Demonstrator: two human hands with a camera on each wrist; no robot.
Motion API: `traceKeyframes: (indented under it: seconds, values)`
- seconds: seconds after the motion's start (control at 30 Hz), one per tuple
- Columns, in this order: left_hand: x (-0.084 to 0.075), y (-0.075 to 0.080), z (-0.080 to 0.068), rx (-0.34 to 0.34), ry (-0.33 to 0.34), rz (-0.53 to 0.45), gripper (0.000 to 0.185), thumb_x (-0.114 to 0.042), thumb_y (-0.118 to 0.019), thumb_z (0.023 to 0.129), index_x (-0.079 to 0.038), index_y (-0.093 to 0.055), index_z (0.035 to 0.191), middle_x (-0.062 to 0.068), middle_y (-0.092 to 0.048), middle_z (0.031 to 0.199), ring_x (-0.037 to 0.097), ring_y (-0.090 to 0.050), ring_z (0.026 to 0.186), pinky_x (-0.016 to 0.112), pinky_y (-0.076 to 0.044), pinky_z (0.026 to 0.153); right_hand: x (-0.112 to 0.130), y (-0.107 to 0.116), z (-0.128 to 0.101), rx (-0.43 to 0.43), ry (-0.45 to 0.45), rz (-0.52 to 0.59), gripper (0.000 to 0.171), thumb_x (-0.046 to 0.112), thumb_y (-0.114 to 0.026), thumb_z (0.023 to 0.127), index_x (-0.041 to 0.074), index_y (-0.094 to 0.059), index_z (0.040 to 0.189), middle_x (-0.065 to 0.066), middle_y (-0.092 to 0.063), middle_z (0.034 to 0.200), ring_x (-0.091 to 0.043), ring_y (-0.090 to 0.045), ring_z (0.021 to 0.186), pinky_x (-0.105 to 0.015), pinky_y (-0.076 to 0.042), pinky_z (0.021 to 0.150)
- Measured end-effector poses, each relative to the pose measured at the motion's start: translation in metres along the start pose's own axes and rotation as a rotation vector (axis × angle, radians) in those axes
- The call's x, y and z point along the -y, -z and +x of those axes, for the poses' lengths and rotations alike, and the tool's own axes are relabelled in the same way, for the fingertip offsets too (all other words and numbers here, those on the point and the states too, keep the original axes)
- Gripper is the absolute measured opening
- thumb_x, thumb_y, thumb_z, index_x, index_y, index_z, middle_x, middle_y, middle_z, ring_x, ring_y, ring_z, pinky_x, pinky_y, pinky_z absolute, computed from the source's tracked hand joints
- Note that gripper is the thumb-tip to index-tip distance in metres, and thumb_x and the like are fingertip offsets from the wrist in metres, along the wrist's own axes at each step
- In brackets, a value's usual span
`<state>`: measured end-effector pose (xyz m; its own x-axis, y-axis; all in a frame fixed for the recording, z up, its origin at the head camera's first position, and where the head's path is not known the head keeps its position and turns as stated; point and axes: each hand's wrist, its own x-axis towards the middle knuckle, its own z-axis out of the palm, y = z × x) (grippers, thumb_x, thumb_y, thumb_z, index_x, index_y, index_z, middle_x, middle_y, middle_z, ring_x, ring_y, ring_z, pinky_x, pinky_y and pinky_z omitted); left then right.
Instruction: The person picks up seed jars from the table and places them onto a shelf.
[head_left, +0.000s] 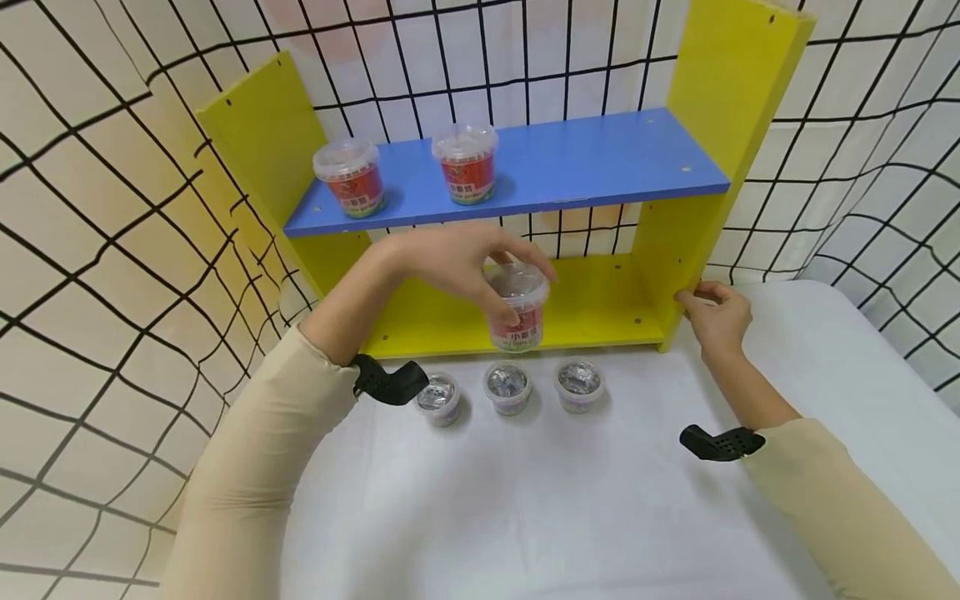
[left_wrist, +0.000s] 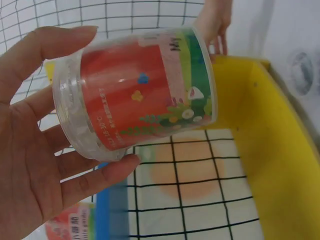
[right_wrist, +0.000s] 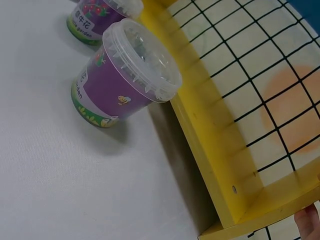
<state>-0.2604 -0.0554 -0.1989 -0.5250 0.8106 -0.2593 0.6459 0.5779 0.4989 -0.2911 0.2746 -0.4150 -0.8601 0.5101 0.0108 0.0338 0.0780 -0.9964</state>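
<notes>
A person's left hand (head_left: 450, 258) holds a clear plastic cup with a red label and a clear lid (head_left: 517, 331), fingers and thumb curled around the lid end, in front of the lower compartment of a yellow and blue shelf unit. The cup is nearly upright and clear of the white cloth-covered surface (head_left: 487, 508); whether its base touches the yellow bottom board (head_left: 592, 312) cannot be told.

At the other end of the unit, the right hand (head_left: 718, 323) meets the yellow right side panel (head_left: 671, 250) near its front edge — fingertips touch the outer face, though whether they pinch the panel cannot be told.

Above, two matching red-labelled cups, one at the left end (head_left: 357, 187) and one farther right (head_left: 471, 172), stand apart on the flat blue shelf board (head_left: 585, 162). Below, three lidded purple-labelled cups — left (head_left: 439, 402), middle (head_left: 507, 392) and right (head_left: 579, 388) — line up on the surface, just in front of the unit.

Beige sleeves (head_left: 247, 467) cover the forearms, with a black perforated mount (head_left: 390, 382) at each wrist. A white backdrop with a black grid (head_left: 420, 58) rises behind.
</notes>
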Motion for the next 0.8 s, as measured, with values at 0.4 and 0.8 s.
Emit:
traceKeyframes:
  seconds: [0.4, 0.8]
  values:
    - [-0.008, 0.021, -0.004, 0.004, -0.048, -0.023, 0.053, -0.023, -0.071, 0.078, -0.023, -0.054, 0.128, -0.006, -0.053, 0.123, 0.017, -0.048, 0.109, 0.032, -0.048, 0.085, -0.002, -0.001, 0.0, -0.02, 0.05, 0.012, 0.021, 0.006, -0.068, 0.076, 0.024, -0.06, 0.068, 0.01, -0.054, 0.075, 0.002, -0.056, 0.056, -0.009, -0.047, 0.054]
    - [-0.028, 0.033, 0.0, -0.062, 0.032, 0.139, 0.053, -0.029, -0.072, 0.077, -0.03, -0.053, 0.127, -0.008, -0.054, 0.122, 0.016, -0.046, 0.11, 0.029, -0.049, 0.082, -0.003, -0.002, -0.001, -0.021, 0.041, -0.011, 0.012, 0.008, -0.068, 0.078, 0.017, -0.06, 0.076, 0.012, -0.054, 0.077, 0.002, -0.055, 0.058, -0.008, -0.047, 0.055]
